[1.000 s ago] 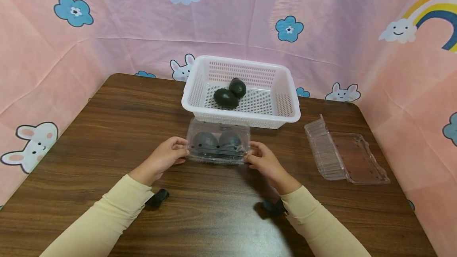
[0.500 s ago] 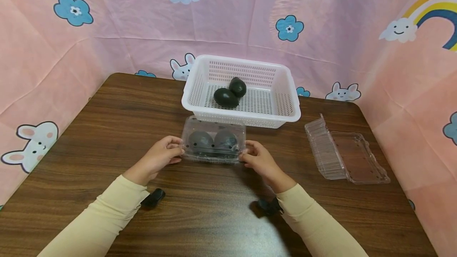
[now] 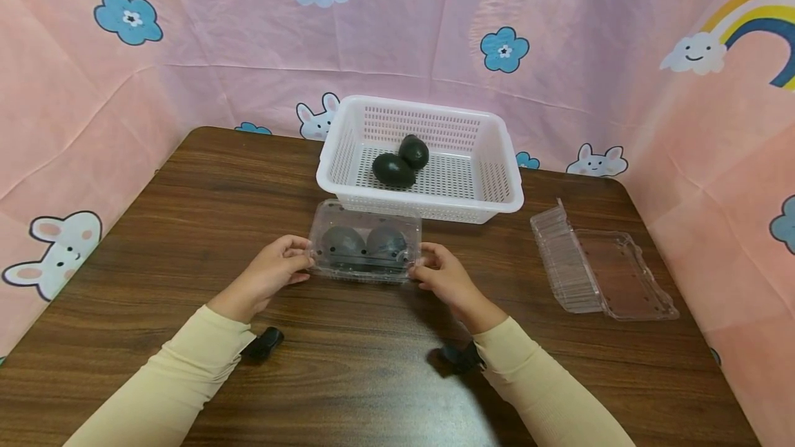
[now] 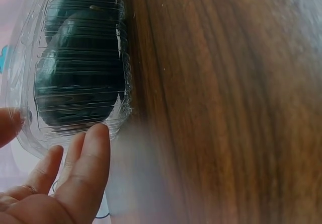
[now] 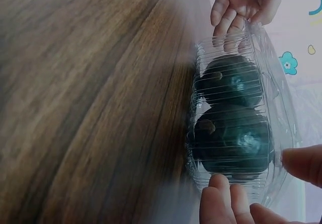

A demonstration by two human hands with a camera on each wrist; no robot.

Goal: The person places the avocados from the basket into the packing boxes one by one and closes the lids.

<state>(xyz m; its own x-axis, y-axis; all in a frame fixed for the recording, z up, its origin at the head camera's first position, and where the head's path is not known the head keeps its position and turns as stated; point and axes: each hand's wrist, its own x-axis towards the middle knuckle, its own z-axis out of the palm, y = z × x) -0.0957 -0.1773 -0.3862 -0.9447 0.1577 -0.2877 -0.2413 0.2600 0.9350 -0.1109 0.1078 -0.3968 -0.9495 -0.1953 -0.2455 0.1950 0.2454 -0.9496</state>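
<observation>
We hold a closed clear clamshell (image 3: pixel 365 248) of two avocados (image 3: pixel 363 244) at each end, left hand (image 3: pixel 273 274) and right hand (image 3: pixel 442 280) pinching it, just in front of the white basket (image 3: pixel 497 202); even pressure should keep it level on the table (image 3: pixel 186 226).

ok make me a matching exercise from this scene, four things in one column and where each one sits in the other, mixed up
Things:
1. closed clear box
2. white basket
3. open clear box
4. two loose avocados

Places:
A. lying inside the basket
B. empty, at the right side of the table
C. held at its ends by the left hand and right hand
D. at the far edge of the table, behind the closed box

Pairs: 1-C, 2-D, 3-B, 4-A
</observation>
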